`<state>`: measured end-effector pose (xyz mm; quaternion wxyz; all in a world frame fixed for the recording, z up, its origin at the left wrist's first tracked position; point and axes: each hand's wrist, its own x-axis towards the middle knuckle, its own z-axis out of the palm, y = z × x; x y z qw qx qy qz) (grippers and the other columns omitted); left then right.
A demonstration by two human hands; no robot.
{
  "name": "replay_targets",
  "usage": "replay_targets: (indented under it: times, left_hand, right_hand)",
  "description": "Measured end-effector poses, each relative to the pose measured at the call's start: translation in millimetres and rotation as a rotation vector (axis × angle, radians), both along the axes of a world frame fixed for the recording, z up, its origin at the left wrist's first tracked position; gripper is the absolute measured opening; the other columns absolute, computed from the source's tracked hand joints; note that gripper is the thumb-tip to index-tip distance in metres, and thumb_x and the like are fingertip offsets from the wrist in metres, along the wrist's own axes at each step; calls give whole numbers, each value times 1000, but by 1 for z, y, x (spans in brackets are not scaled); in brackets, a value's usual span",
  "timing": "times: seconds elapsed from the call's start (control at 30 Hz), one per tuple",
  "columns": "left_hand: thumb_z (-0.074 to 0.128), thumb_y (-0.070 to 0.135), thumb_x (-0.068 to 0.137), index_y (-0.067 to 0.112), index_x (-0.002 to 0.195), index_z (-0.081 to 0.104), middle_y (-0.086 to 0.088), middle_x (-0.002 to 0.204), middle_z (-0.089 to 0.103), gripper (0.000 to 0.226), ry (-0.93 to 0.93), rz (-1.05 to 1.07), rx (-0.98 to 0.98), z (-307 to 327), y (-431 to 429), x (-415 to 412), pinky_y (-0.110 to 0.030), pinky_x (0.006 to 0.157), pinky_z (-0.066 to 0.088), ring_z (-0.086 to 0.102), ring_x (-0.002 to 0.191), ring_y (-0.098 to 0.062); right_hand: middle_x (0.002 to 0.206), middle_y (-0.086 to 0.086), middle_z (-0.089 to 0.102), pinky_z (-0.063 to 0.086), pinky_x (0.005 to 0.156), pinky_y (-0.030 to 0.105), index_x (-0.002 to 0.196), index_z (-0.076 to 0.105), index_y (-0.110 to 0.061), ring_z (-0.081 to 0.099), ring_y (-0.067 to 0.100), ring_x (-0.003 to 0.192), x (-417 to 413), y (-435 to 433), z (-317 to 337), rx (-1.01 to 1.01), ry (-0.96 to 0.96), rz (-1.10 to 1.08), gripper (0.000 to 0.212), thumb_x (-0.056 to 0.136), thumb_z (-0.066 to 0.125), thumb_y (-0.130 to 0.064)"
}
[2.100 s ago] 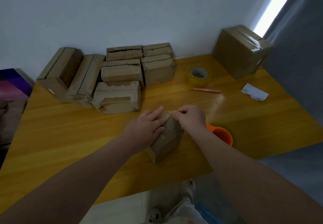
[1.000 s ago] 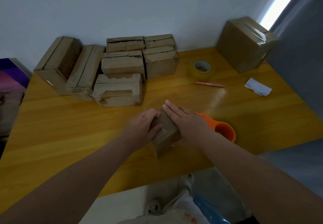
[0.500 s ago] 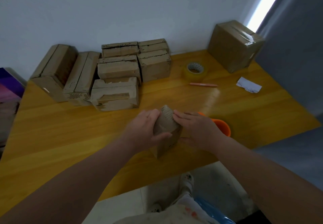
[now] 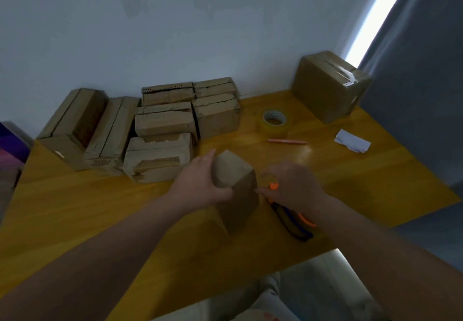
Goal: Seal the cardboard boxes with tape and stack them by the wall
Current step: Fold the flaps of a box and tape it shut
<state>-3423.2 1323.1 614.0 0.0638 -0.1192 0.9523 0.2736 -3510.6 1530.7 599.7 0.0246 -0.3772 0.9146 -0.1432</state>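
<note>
A small plain brown box [image 4: 236, 190] stands on end, slightly tilted, gripped by the left hand [image 4: 200, 187], with an orange tape dispenser [image 4: 295, 223] just right of the grip, a yellowish tape roll [image 4: 274, 123] beyond it, worn boxes [image 4: 162, 125] clustered beyond-left against the wall, and a larger taped box [image 4: 328, 87] far beyond-right.

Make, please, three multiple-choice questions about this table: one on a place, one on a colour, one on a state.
1. Where is the tape roll? A. on the table, between the pile of boxes and the large box; B. on top of the large box; C. in a hand.
2. What colour is the pen? A. blue; B. pink; C. green.
3. What is happening with the small box? A. it is untouched; B. it is gripped by the left hand; C. it is stacked on the pile.
Answers: 1 A, it stands on bare wood there. 2 B, it looks pink. 3 B, thumb and fingers clasp it.
</note>
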Motion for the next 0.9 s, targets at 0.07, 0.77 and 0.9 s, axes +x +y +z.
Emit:
replay_targets:
  times: [0.07,0.77,0.9]
  left_hand:
    - [74,49,72,21,153,11,-5,146,34,107,23,26,82,9,-9,-19,-37,100,42,39,129,-24]
    - [80,18,72,20,150,23,-1,146,35,97,140,10,147,34,26,-244,-25,103,33,34,131,-14]
    - [69,20,84,20,151,21,-4,149,32,82,87,117,48,13,16,-272,-24,98,32,34,134,-19]
  right_hand:
    - [136,-5,55,44,99,35,136,53,-27,49,17,126,-21,-6,10,5,-120,-42,61,82,70,-50]
    - [151,2,31,28,113,45,154,15,-25,26,28,138,-270,0,45,-3,-53,85,115,64,84,-43]
    - [149,3,30,24,116,49,153,13,-28,25,29,139,-321,-6,35,55,76,4,111,68,81,-49]
